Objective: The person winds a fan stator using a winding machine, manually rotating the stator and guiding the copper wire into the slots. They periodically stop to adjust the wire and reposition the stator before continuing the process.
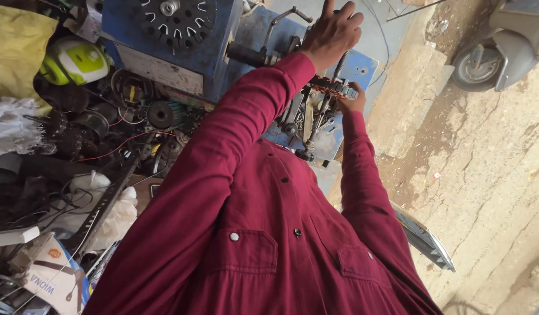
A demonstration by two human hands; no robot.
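left hand [332, 32] rests fingers spread on the blue winding machine [222, 52], right hand [354, 99] closed on its copper-wound stator [330, 86]

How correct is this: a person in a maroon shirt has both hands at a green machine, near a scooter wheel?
The colour is wrong: the head view shows a blue machine, not green. The left hand and right hand are at it; maroon shirt and scooter wheel are right.
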